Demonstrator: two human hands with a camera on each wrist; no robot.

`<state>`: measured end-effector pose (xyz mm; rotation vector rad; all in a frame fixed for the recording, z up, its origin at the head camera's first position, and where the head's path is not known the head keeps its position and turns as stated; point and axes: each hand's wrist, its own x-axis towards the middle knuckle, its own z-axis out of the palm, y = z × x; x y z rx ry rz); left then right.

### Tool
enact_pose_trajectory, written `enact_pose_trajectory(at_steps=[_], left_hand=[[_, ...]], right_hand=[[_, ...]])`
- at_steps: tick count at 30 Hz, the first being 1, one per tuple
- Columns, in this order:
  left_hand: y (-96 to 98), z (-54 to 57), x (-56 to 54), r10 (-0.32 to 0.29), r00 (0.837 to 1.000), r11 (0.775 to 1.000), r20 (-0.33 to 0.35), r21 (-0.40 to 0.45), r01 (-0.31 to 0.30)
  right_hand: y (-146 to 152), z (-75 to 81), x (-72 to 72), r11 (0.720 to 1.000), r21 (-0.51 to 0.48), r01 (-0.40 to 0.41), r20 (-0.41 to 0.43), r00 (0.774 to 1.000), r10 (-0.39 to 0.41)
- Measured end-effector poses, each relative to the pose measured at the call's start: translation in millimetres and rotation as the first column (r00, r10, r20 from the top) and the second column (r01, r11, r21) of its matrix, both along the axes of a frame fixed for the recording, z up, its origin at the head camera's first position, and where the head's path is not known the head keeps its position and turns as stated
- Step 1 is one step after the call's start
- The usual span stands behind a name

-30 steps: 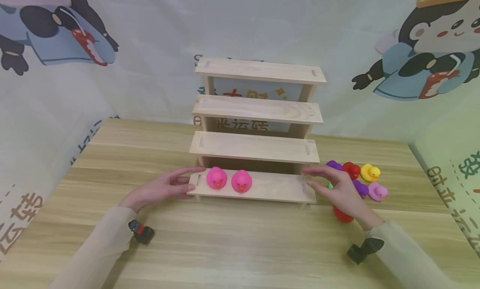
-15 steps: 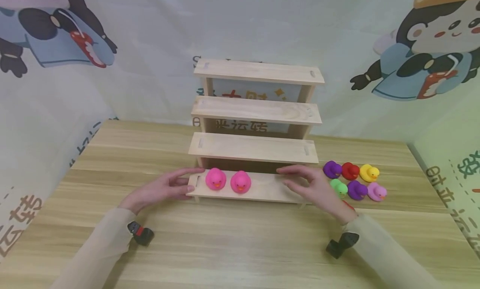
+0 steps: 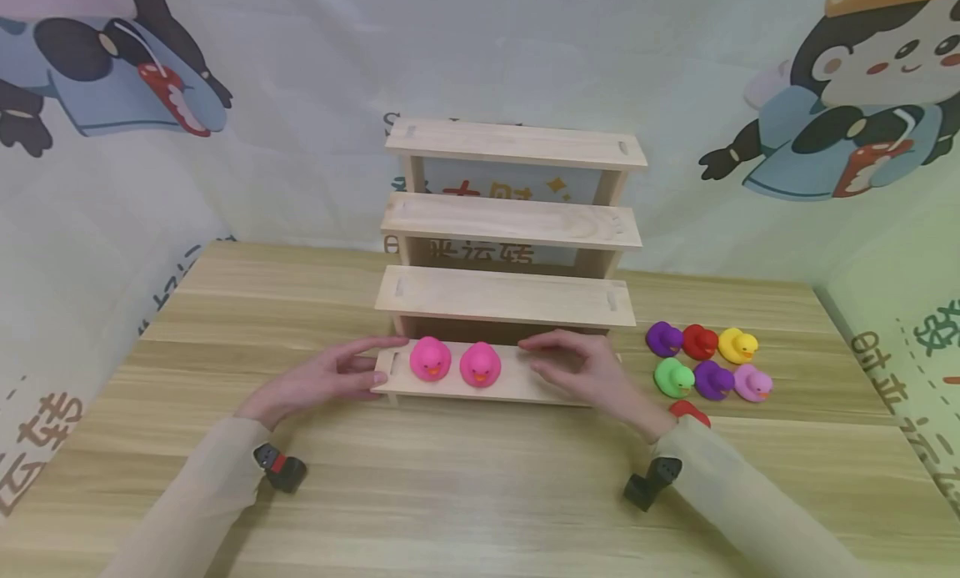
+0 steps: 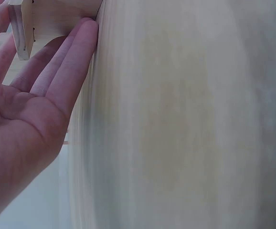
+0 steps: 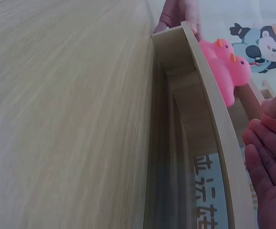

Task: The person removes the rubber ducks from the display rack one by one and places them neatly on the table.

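Note:
Two pink rubber ducks [image 3: 431, 359] [image 5: 236, 70] sit side by side on the lowest step of a four-tier wooden display shelf [image 3: 506, 295]. At that step's left end, my left hand [image 3: 322, 376] holds the board; in the left wrist view the left hand [image 4: 33, 105] has several fingers reaching beneath the board [image 4: 22, 28]. My right hand [image 3: 581, 369] is over the same step, just right of the ducks, thumb and index finger apart. Nothing shows between the right hand's [image 5: 271, 162] loosely bent fingers in the right wrist view.
Right of the shelf, several rubber ducks stand in rows on the wooden table [image 3: 465, 495]: purple [image 3: 664, 339], red [image 3: 700, 342], yellow [image 3: 738, 344], green [image 3: 674, 378], purple [image 3: 714, 380] and light pink [image 3: 753, 383]. Another red duck [image 3: 690, 412] is partly hidden by the right forearm. A printed cloth [image 3: 300, 144] hangs behind.
My right hand has moved left along the lowest step, from its right end toward the ducks, uncovering the ducks on the table. The left hand and the pink ducks stay in place.

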<state>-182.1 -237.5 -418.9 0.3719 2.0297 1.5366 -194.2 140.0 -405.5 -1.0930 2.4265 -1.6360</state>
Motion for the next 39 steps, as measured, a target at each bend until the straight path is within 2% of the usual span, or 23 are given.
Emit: enact_pose_trajectory(at_steps=[6, 17, 28, 33, 39], left_hand=[[-0.2, -0.4, 0.0, 0.002, 1.000, 1.000, 0.001, -0.004, -0.002], [0.0, 0.9, -0.1, 0.000, 1.000, 1.000, 0.003, -0.002, 0.000], [-0.8, -1.7, -1.6, -0.003, 1.000, 1.000, 0.021, 0.002, 0.003], [-0.9, -2.0, -1.9, 0.006, 1.000, 1.000, 0.029, 0.010, -0.006], [-0.5, -1.8, -2.0, -0.001, 1.000, 1.000, 0.018, 0.007, 0.000]], right_hand=[[-16, -0.3, 1.5, 1.000, -0.020, -0.002, 0.027, 1.000, 0.002], [-41, 1.3, 2.6, 0.996, -0.079, -0.033, 0.014, 0.999, 0.034], [-52, -0.5, 3.0, 0.999, 0.028, 0.022, -0.048, 0.999, -0.021], [-54, -1.4, 3.5, 0.998, 0.050, 0.048, -0.031, 0.998, -0.046], [-53, -2.2, 3.3, 0.998, 0.049, 0.048, -0.059, 0.997, -0.045]])
